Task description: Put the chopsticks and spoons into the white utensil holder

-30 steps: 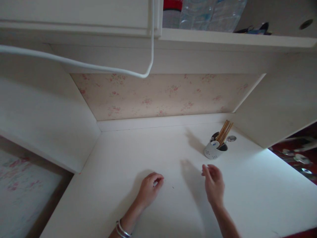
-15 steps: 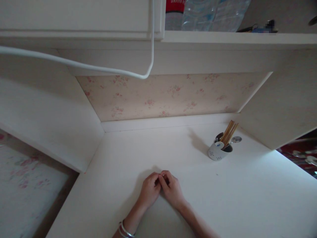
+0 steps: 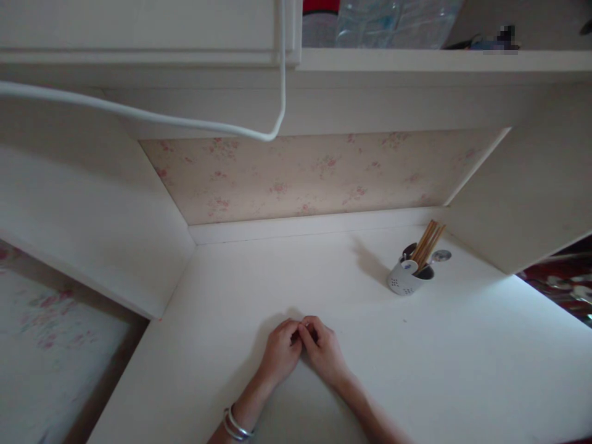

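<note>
My left hand [image 3: 282,346] and my right hand [image 3: 322,350] rest together on the white desktop [image 3: 222,308], below the middle of the view. Both are closed, their fingers curled in and their thumbs and fingertips meeting. Nothing shows in the gaps between the fingers; the palms are hidden. Two silver bangles [image 3: 237,425] circle my left wrist. Off to the right of my hands stands a white perforated utensil holder [image 3: 401,282]. In it are several wooden chopsticks [image 3: 428,243], a metal spoon [image 3: 441,255] leaning right, and a dark utensil.
A white bent tube [image 3: 185,122] crosses overhead at the upper left. Plastic bottles [image 3: 370,24] stand on the upper shelf [image 3: 416,60]. White side panels [image 3: 522,185] enclose the desk, with floral wallpaper [image 3: 287,176] behind. A dark speck [image 3: 404,320] lies near the holder.
The whole view has shifted slightly, so the shelf and holder appear a little higher. My hands keep the same pose on the desk.
</note>
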`<state>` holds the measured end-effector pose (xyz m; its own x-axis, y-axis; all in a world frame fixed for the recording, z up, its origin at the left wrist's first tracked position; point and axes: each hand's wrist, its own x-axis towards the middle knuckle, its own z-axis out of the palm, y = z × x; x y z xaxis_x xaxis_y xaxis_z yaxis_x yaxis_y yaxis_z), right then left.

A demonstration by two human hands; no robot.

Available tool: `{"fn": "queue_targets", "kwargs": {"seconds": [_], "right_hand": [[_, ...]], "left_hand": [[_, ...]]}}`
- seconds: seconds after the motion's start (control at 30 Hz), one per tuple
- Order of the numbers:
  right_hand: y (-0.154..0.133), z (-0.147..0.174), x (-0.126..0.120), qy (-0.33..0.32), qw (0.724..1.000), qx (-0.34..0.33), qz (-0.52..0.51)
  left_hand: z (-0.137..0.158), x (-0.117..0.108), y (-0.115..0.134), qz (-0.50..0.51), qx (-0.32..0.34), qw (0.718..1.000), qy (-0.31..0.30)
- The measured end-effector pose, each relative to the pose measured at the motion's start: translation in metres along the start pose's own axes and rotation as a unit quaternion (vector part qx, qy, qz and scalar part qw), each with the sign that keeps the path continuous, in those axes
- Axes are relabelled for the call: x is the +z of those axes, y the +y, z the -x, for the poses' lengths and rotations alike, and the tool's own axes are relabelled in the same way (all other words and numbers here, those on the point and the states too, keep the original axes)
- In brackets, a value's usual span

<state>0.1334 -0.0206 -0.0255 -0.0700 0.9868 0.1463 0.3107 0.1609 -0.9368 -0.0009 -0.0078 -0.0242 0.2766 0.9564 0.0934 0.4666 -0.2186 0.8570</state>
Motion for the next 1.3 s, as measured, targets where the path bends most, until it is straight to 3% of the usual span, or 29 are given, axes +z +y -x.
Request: {"fn": "queue_targets", "kwargs": {"seconds": [1.3], "right_hand": [[-0.0020,-0.0003,-0.0002,0.001,1.000,0.005,0.002]], "left_hand": [[-0.0009,-0.0014,0.0014,-0.013,0.005,1.000,0.004]]}}
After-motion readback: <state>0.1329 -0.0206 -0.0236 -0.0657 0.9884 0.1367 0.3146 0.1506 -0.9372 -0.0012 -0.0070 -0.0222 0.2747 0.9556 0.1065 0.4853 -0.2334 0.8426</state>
